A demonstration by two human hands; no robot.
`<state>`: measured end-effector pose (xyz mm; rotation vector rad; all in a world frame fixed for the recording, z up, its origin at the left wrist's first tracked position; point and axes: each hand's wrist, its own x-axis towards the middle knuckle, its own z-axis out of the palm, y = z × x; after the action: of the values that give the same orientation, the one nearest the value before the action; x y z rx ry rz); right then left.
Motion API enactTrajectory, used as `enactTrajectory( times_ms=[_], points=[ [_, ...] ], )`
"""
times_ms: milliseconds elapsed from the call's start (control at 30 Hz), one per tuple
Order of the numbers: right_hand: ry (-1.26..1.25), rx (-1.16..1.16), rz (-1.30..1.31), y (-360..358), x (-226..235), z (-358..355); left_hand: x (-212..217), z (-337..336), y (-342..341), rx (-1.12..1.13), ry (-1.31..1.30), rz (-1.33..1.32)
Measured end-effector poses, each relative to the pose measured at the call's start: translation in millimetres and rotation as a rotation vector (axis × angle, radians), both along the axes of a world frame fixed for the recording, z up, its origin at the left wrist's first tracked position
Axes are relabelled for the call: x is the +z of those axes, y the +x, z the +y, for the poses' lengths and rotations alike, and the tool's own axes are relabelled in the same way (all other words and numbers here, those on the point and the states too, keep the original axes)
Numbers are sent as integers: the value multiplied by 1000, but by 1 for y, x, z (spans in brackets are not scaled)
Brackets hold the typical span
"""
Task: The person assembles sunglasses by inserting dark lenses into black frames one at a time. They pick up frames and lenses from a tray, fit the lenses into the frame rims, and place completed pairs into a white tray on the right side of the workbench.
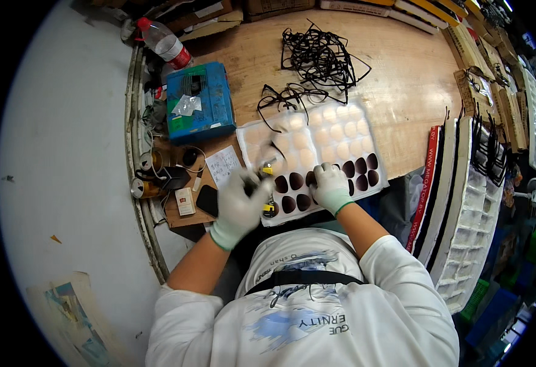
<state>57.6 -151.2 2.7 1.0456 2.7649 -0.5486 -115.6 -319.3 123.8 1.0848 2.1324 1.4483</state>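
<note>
My left hand (242, 202), in a white glove, is smeared by motion over the left edge of a white lens tray (309, 136). Beside its fingers is a yellow and black tool (268, 209), partly hidden. A thin dark curved piece (277, 149), blurred, shows just beyond that hand. My right hand (330, 186), gloved too, reaches into the tray's near rows with fingers bent together; what they hold, if anything, is hidden. Dark tinted lenses (288, 203) fill the near rows on both sides of it. Pale round lenses or pockets cover the farther rows.
Black eyeglass frames (317, 58) lie in a tangled heap beyond the tray. To the left are a blue box (199, 103), a bottle (165, 44), a handwritten paper (223, 165) and a cigarette pack (185, 202). White compartment trays (463, 238) stand at the right.
</note>
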Motion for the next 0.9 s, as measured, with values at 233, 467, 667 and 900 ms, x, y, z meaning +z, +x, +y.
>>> enactTrajectory(
  times_ms=[233,467,667,900],
  points=[
    [-274,18,284,26,43,0,39,-55,67,-170,-184,-402],
    [-595,-6,799,67,184,7,63,3,81,-149,104,-555],
    [-827,-83,981,70,185,5,55,27,93,-373,7,-369],
    [-453,-80,1137,49,172,-30,58,22,91,-359,-63,-303]
  ],
)
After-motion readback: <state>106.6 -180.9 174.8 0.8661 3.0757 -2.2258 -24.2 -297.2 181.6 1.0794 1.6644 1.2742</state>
